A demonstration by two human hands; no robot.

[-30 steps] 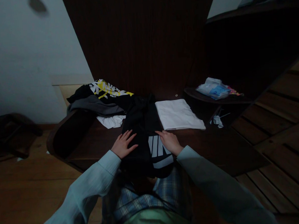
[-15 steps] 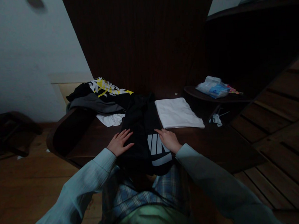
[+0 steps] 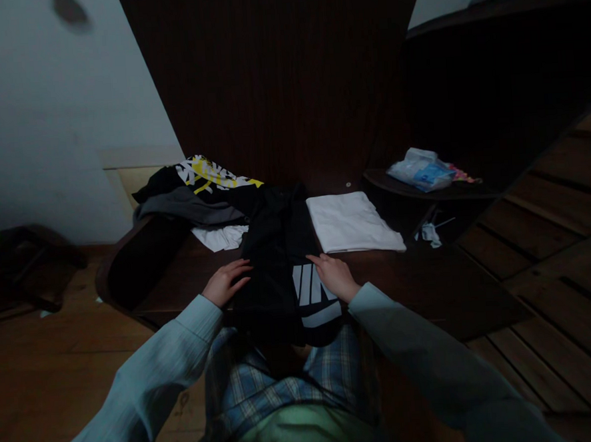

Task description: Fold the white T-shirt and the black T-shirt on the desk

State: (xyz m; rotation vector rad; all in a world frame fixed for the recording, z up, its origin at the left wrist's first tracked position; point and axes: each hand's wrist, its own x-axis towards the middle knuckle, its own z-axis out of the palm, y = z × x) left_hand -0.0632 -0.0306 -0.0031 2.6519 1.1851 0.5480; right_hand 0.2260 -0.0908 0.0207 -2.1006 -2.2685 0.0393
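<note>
A black garment (image 3: 278,262) with white letters lies across the near edge of a dark wooden table (image 3: 179,281) and hangs toward my lap. My left hand (image 3: 224,283) rests at its left edge, fingers curled onto the cloth. My right hand (image 3: 335,276) lies flat and open on the garment's right side, beside the white letters.
A folded white cloth (image 3: 350,223) lies just beyond my right hand. A heap of clothes (image 3: 198,190), black, grey, white and yellow-printed, sits at the table's far left. A plastic bag (image 3: 421,170) rests on a small shelf at right. Wooden floorboards surround the table.
My left hand has slid left, from the top of the black garment to its left edge, and its fingers have curled. My right hand has stayed put.
</note>
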